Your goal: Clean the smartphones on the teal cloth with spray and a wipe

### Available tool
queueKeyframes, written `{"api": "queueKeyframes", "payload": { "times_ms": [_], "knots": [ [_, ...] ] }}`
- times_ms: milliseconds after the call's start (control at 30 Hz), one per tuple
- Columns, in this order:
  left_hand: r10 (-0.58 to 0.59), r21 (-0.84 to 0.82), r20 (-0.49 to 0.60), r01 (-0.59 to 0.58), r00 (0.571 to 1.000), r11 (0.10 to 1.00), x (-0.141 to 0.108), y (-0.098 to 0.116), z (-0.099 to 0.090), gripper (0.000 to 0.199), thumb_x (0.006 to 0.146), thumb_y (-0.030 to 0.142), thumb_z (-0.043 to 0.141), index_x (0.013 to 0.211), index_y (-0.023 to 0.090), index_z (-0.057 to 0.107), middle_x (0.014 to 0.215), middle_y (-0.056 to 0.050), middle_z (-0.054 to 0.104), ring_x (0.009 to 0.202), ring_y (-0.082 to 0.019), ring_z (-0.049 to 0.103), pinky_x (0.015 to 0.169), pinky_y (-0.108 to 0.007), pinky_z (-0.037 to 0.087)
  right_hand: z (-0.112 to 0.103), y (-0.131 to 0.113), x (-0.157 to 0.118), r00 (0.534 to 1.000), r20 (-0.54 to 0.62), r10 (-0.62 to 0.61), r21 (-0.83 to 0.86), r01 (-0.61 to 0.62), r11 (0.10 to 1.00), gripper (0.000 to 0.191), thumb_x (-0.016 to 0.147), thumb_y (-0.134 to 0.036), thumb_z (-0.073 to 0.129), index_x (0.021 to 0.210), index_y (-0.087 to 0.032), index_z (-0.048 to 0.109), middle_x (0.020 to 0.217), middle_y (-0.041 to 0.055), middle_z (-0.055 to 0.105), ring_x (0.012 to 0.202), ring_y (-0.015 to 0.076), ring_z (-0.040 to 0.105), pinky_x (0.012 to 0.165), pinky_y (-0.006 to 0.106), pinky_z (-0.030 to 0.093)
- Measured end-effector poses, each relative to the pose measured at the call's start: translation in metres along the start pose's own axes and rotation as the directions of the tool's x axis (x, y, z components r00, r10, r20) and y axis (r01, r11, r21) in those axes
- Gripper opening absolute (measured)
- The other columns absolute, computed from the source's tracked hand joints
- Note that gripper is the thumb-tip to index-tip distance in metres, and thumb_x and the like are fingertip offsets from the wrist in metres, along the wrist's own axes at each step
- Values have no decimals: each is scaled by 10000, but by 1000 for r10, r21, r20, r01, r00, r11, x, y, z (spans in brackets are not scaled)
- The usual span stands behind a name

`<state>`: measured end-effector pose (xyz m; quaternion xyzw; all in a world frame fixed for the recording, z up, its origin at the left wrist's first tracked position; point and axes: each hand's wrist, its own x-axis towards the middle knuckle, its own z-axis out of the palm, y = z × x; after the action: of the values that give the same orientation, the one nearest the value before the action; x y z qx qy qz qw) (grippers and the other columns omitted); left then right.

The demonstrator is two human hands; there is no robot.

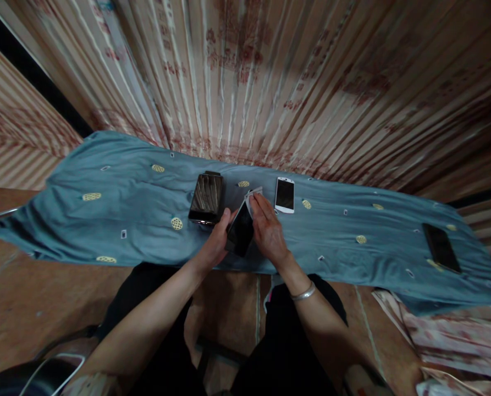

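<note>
My left hand point(217, 240) is closed around the lower left edge of a black-screened smartphone point(241, 230), which it holds tilted above the blue cloth. The fingers of my right hand point(268, 226) press a small pale cloth point(253, 192) against the phone's upper end. Whether the pale piece is fabric or tissue I cannot tell. Just left of my hands lies a stack of dark phones point(207, 197), the top one with a glossy screen. A white smartphone point(285, 194) rests face up to the right, apart from my right hand.
Blue patterned fabric point(125, 203) covers the long narrow surface in front of me. At its far right end lies another dark phone point(441, 247). Pleated curtains point(237, 110) hang behind it. My knees are under the near edge, above a brown tiled floor point(224, 313).
</note>
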<state>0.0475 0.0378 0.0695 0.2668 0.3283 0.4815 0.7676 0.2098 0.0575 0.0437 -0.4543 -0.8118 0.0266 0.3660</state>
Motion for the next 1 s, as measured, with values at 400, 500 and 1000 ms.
{"api": "queueKeyframes", "payload": {
  "times_ms": [400,500,1000],
  "knots": [
    [89,-49,-37,-91,995,995,9,1,0,544,965,625,653,1234,185,826,1293,-83,805,1454,-320,586,1258,-428,397,6,-10,-3,997,5,-76,14,76,997,621,1064,-91,315,1679,-160,372,1642,168,533,1623,234,372,1333,532,380],
    [95,-38,-25,-96,995,995,9,-1,2,548,957,626,660,1222,177,827,1295,-89,804,1449,-326,591,1256,-431,401,3,-6,-1,999,20,-30,16,29,999,626,1067,-112,330,1686,-201,363,1653,143,526,1617,242,385,1328,556,384],
    [55,-56,-79,-59,995,997,16,-2,10,604,939,660,671,1248,160,812,1267,-104,809,1426,-334,606,1214,-438,454,3,-7,-4,997,-47,-60,-19,59,998,621,1055,-85,351,1660,-211,422,1590,123,601,1572,241,460,1288,519,456]
  ]
}}
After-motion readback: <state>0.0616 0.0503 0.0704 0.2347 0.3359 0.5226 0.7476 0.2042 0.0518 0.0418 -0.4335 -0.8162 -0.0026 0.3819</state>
